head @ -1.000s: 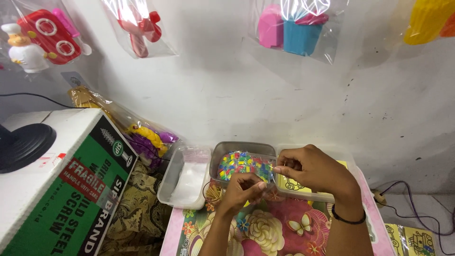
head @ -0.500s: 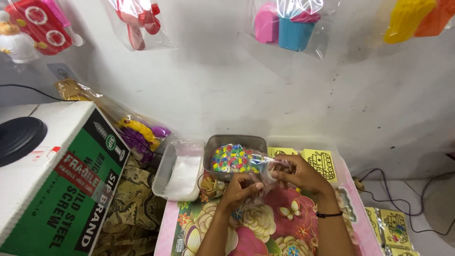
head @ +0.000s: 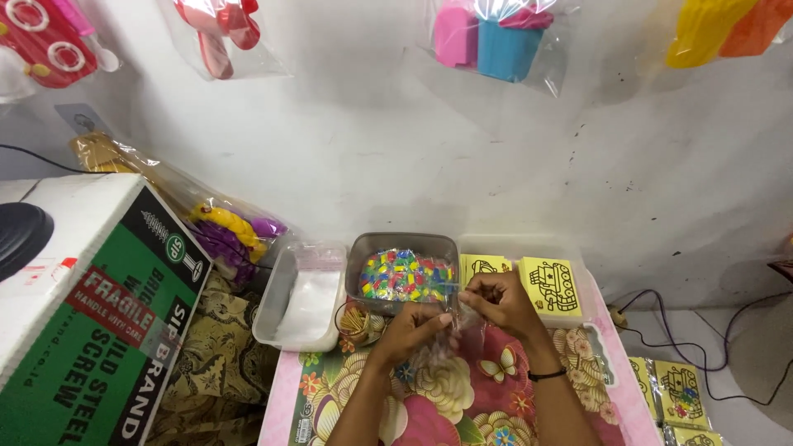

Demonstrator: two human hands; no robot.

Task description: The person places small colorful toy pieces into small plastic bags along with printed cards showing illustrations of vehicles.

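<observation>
Both hands, left hand [head: 410, 330] and right hand [head: 496, 301], pinch a small clear plastic bag [head: 457, 329] (flimsy, slippery, so grip the edges), just at 6 o'clock from the grey tub of colourful beads [head: 402, 272].

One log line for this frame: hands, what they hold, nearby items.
left hand: pinching clear bag | right hand: pinching same bag | behind: grey tub of coloured pieces | right: yellow cards

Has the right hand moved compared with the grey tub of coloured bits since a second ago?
Yes. The right hand has dropped from level with the grey tub to below its near rim, meeting the left hand over the floral mat.
</observation>
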